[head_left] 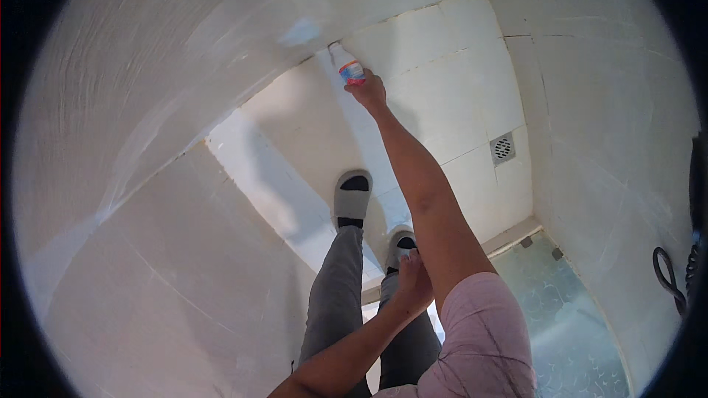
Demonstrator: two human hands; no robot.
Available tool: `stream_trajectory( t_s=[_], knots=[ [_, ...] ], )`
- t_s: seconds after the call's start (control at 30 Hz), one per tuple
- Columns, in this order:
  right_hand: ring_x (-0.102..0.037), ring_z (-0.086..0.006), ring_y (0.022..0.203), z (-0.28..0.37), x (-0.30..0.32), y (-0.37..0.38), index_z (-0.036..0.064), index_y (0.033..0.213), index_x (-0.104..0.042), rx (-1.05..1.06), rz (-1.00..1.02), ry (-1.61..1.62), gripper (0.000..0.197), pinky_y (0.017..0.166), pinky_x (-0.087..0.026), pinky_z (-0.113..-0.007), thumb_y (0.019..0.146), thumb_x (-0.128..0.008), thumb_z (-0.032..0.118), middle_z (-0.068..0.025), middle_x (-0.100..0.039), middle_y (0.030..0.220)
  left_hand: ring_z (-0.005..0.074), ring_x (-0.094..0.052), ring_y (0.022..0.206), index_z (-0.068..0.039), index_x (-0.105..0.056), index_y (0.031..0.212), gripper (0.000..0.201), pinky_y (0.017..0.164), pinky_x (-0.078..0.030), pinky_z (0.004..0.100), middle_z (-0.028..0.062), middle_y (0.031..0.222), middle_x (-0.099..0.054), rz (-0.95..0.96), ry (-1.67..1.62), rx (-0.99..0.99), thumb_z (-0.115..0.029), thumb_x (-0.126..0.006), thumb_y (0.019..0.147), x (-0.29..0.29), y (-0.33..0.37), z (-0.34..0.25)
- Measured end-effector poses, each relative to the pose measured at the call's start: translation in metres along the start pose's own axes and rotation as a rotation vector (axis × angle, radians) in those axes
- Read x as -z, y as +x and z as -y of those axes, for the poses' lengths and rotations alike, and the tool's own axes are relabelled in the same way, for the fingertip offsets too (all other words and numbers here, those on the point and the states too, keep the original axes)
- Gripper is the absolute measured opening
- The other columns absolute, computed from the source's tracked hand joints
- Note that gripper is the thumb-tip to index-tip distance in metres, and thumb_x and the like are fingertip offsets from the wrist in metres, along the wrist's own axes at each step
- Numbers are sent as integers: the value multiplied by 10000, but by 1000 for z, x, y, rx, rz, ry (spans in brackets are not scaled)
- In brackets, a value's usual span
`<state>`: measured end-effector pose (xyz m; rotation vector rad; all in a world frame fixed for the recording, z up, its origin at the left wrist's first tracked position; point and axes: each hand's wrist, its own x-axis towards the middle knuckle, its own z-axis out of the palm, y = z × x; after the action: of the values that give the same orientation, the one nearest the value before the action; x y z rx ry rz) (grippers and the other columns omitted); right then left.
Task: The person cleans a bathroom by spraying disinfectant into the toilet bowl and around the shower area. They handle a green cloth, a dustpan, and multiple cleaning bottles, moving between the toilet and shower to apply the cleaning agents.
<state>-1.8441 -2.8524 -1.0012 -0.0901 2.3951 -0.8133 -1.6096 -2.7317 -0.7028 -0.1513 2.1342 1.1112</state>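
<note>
My right arm reaches far out over the pale tiled floor, and my right hand [368, 91] is closed round the base of a white bottle [349, 65] with a red, orange and blue label. The bottle is tilted, its narrow neck directed at the joint where floor and wall meet. Close to my knees, my left hand [415, 281] is drawn in beside my right upper arm. Its fingers look bent together, with a small pale bit near the fingertips. Whether that bit is held or lies behind them, I cannot make out.
Brownish lines edge the floor tiles [450, 74]. A square metal drain [503, 148] sits near the right wall. My feet wear grey slippers [352, 203]. A frosted glass panel [564, 309] stands at lower right; a dark coiled hose [671, 280] hangs on the right wall.
</note>
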Motion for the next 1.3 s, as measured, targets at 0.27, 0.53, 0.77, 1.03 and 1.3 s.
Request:
stream_trajectory(
  t_s=[0.27, 0.53, 0.77, 1.03, 1.3],
  knots=[
    [-589, -323, 930, -56, 134, 75, 83, 1073, -539, -35, -219, -160, 573, 824, -463, -425, 591, -694, 350, -169, -614, 974, 198, -550, 750, -30, -537, 842, 173, 613, -454, 312, 89, 824, -513, -73, 312, -78, -161, -564, 733, 43, 31, -25],
    [-556, -361, 993, -60, 195, 105, 65, 1120, -490, -325, -326, -37, 625, 850, -450, -427, 639, -645, 432, -196, -578, 1051, 206, -557, 744, -17, -530, 846, 168, 656, -450, 332, 105, 824, -513, -35, 366, -126, -137, -559, 732, 49, 47, -27],
    [-535, -347, 1039, -72, 226, 119, 46, 1094, -519, -249, -304, -263, 663, 870, -429, -428, 619, -658, 487, -185, -562, 1110, 220, -559, 767, -5, -519, 862, 194, 668, -456, 342, 114, 837, -507, -37, 368, -168, -136, -563, 724, 48, 54, -30],
    [-550, -291, 1044, -71, 274, 167, -12, 1093, -502, -379, -422, -86, 553, 865, -445, -393, 705, -592, 371, -151, -547, 1134, 198, -546, 731, -29, -506, 821, 145, 635, -454, 315, 91, 807, -483, -76, 436, -179, -154, -546, 758, 89, 65, -27],
    [-586, -293, 974, -71, 289, 157, -6, 1052, -532, -475, -559, -129, 537, 825, -471, -397, 732, -569, 424, -169, -560, 1101, 191, -545, 713, -37, -508, 803, 138, 620, -461, 326, 77, 783, -474, -99, 424, -213, -168, -547, 785, 87, 66, -28]
  ],
)
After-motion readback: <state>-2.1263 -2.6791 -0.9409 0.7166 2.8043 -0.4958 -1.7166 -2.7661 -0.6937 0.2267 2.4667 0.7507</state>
